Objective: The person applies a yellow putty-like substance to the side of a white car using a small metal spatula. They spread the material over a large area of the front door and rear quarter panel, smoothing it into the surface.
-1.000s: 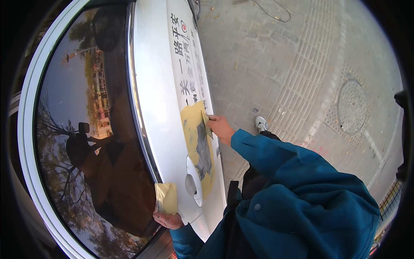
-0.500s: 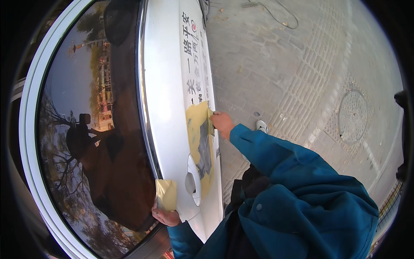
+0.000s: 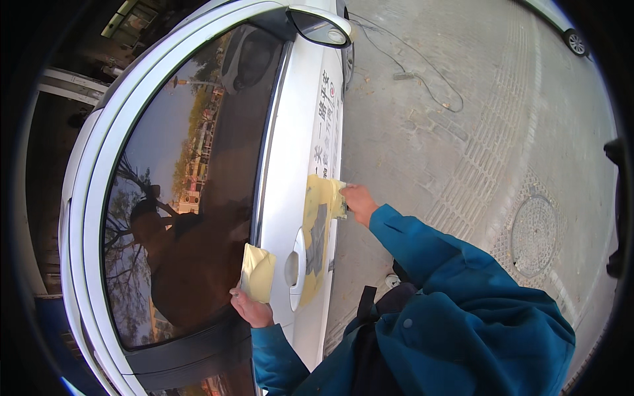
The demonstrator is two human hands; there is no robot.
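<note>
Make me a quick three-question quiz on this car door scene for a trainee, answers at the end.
1. True or false: the left hand holds a yellow-coated board.
2. Multiple choice: on the white car door, what colour is the area beside the yellow patch? A red, B green, C grey.
3. Fill in the blank: the flat spreader is held in the person's ____.

Key: 1 true; 2 C; 3 right hand.

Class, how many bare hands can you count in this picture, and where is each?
2. The left hand grips a yellow-coated board by the car window; the right hand holds a yellow-smeared spreader at the yellow patch.
</note>
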